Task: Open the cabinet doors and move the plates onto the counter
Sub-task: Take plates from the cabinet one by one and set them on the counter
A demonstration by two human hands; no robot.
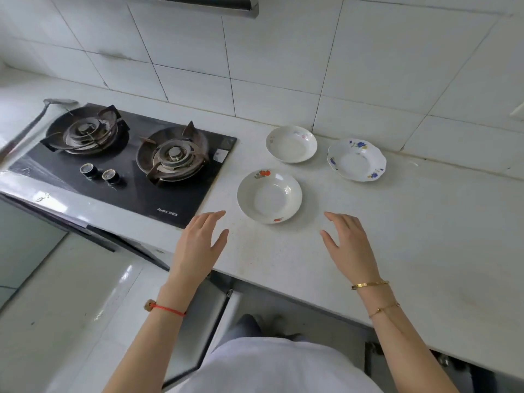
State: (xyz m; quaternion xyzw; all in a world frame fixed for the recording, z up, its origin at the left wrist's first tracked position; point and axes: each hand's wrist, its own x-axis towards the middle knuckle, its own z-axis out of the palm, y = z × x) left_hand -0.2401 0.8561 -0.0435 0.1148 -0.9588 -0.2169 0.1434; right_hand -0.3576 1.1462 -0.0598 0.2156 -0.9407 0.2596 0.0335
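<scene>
Three white plates rest on the white counter [425, 236]. The nearest plate [269, 196] has orange fruit prints. Behind it sits a plate [291, 144] with faint pink flowers, and to the right a scalloped plate [356, 159] with blue flowers. My left hand [198, 245] hovers open over the counter's front edge, left of the nearest plate. My right hand [350, 245] hovers open to that plate's right. Neither hand touches a plate. Below the counter edge a cabinet door [209, 321] stands swung open; the cabinet's inside is hidden.
A black two-burner gas hob [127, 163] is set into the counter at the left, with two knobs at its front. A metal ladle [34, 120] lies at the far left. White wall tiles back the counter. A range hood edge [226, 7] hangs above.
</scene>
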